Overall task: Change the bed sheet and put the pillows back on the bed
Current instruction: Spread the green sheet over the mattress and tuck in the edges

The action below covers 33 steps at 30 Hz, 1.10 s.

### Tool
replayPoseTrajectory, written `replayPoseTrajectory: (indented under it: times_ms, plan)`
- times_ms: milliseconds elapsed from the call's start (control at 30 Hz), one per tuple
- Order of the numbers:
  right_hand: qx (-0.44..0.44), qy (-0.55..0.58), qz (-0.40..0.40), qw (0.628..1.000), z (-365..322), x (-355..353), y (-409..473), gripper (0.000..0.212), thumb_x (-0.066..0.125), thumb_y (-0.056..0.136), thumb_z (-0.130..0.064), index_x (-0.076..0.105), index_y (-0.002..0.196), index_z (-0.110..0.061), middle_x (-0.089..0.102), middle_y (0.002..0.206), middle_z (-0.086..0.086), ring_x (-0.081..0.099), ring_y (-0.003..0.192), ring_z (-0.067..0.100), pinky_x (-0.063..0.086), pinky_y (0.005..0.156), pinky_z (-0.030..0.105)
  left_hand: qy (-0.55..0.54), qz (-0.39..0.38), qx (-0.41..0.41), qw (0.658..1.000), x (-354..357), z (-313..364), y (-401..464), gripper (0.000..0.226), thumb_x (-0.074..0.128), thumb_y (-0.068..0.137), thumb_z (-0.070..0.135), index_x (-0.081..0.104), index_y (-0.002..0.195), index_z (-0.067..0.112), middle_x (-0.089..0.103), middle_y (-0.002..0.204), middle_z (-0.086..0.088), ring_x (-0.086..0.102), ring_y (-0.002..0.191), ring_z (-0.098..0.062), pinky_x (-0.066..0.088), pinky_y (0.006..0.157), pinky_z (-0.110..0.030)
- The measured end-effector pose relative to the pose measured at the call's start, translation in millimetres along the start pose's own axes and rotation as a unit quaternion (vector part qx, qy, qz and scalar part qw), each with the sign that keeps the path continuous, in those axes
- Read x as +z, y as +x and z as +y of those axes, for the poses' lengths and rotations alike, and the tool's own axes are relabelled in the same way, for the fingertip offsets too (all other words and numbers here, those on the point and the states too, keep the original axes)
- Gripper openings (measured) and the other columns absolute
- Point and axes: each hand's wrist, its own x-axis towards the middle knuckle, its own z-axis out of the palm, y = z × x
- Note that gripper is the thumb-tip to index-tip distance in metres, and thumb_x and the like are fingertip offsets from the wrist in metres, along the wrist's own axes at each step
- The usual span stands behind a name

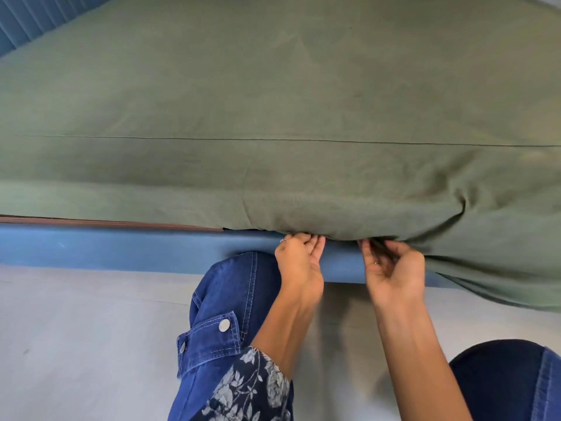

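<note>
The green sheet (273, 101) lies flat and open across the bed. At its near edge the blue bed frame (121, 247) bars the way below — a bent knee (243, 268) presses against it.

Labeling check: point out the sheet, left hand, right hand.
sheet (273, 101): head view, flat top surface.
left hand (300, 262): head view, palm.
right hand (394, 271): head view, palm.

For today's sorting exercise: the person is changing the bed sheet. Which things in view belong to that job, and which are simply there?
Belonging to the job:
green sheet
blue bed frame
left hand
right hand

Simply there:
grey floor
blue pleated panel
</note>
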Motion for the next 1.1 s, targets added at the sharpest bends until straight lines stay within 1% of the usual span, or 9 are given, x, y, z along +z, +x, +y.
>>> replayPoseTrajectory:
  times_ms: [100, 200, 300, 433, 633, 767, 967, 1000, 1100]
  plan:
    - [-0.011, 0.109, -0.066, 0.992, -3.9, 3.8, -13.4, 0.047, 0.062, 0.05, -0.001, 0.056, 0.097, -0.004, 0.063, 0.102, 0.012, 0.058, 0.115, 0.027, 0.047, 0.1, 0.044, -0.049, -0.005, -0.024, 0.998, 15.5, 2.5, -2.3, 0.024, 0.039, 0.086, -0.01, 0.049, 0.072, 0.007, 0.054, 0.069, -0.007, 0.054, 0.066, -0.02, 0.051, 0.084, -0.031]
    - [-0.02, 0.202, -0.102, 0.974, -8.6, 8.8, -14.2, 0.073, 0.068, 0.04, -0.019, 0.052, 0.11, -0.004, 0.061, 0.107, 0.013, 0.057, 0.115, 0.027, 0.04, 0.106, 0.045, -0.094, -0.052, -0.066, 0.992, 23.2, 5.1, 1.4, 0.022, 0.038, 0.077, -0.007, 0.046, 0.066, 0.01, 0.05, 0.062, -0.002, 0.046, 0.056, -0.017, 0.047, 0.088, -0.033]
    - [-0.011, 0.188, -0.113, 0.976, -10.2, 9.9, -3.8, 0.063, 0.067, 0.062, -0.038, 0.055, 0.114, -0.005, 0.063, 0.115, 0.013, 0.059, 0.114, 0.026, 0.04, 0.106, 0.045, -0.132, -0.133, -0.113, 0.976, 17.8, 8.5, 7.6, 0.023, 0.038, 0.065, -0.005, 0.056, 0.071, 0.007, 0.063, 0.077, -0.005, 0.057, 0.078, -0.023, 0.041, 0.103, -0.038]
    - [-0.022, 0.142, -0.098, 0.985, -14.0, 16.3, 9.6, 0.057, 0.041, 0.091, -0.057, 0.058, 0.125, -0.015, 0.066, 0.122, 0.007, 0.061, 0.115, 0.025, 0.047, 0.098, 0.042, -0.121, -0.204, -0.139, 0.961, 9.6, 9.4, 10.7, 0.032, 0.043, 0.064, -0.003, 0.062, 0.085, 0.011, 0.067, 0.098, -0.005, 0.059, 0.099, -0.025, 0.037, 0.108, -0.041]
    - [-0.012, 0.1, -0.064, 0.993, -20.4, 25.9, 12.9, 0.059, 0.03, 0.092, -0.065, 0.059, 0.125, -0.026, 0.064, 0.124, -0.002, 0.059, 0.114, 0.019, 0.049, 0.088, 0.037, 0.232, -0.158, -0.135, 0.95, -8.8, 36.6, 15.8, 0.006, 0.054, 0.092, 0.01, 0.06, 0.089, 0.009, 0.07, 0.104, -0.02, 0.069, 0.097, -0.025, 0.051, 0.093, -0.033]
    - [-0.023, 0.104, -0.016, 0.994, -18.3, 29.7, 11.4, 0.059, 0.028, 0.09, -0.07, 0.059, 0.113, -0.025, 0.061, 0.121, -0.003, 0.057, 0.111, 0.021, 0.044, 0.097, 0.041, 0.124, -0.122, -0.128, 0.976, -12.3, 27.4, 1.7, 0.011, 0.055, 0.09, 0.002, 0.059, 0.08, 0.003, 0.068, 0.098, -0.027, 0.069, 0.095, -0.032, 0.057, 0.082, -0.033]
    - [-0.08, 0.051, 0.11, 0.989, -29.0, 5.6, -1.0, 0.034, 0.056, 0.095, -0.039, 0.054, 0.096, -0.005, 0.056, 0.102, 0.011, 0.061, 0.088, 0.023, 0.053, 0.09, 0.044, -0.004, -0.13, -0.128, 0.983, 0.1, 12.2, -8.1, 0.014, 0.073, 0.067, -0.003, 0.064, 0.065, 0.007, 0.064, 0.096, -0.019, 0.06, 0.105, -0.032, 0.045, 0.1, -0.04]
    - [-0.074, 0.069, 0.081, 0.992, -33.9, -0.4, -2.9, 0.043, 0.055, 0.095, -0.041, 0.053, 0.111, -0.001, 0.051, 0.11, 0.014, 0.06, 0.097, 0.025, 0.049, 0.097, 0.045, -0.02, -0.13, -0.124, 0.984, 1.1, 9.5, -8.7, 0.021, 0.081, 0.062, 0.0, 0.065, 0.073, 0.007, 0.065, 0.101, -0.018, 0.058, 0.108, -0.031, 0.043, 0.104, -0.041]
    - [-0.028, 0.15, -0.022, 0.988, -43.9, -16.6, -2.3, 0.083, 0.051, 0.087, -0.058, 0.03, 0.144, -0.001, 0.045, 0.134, 0.014, 0.046, 0.129, 0.027, 0.035, 0.11, 0.045, -0.025, -0.168, -0.116, 0.979, 1.8, 5.9, -3.8, 0.088, 0.1, 0.024, 0.025, 0.063, 0.102, 0.005, 0.066, 0.111, -0.016, 0.058, 0.107, -0.028, 0.047, 0.098, -0.043]
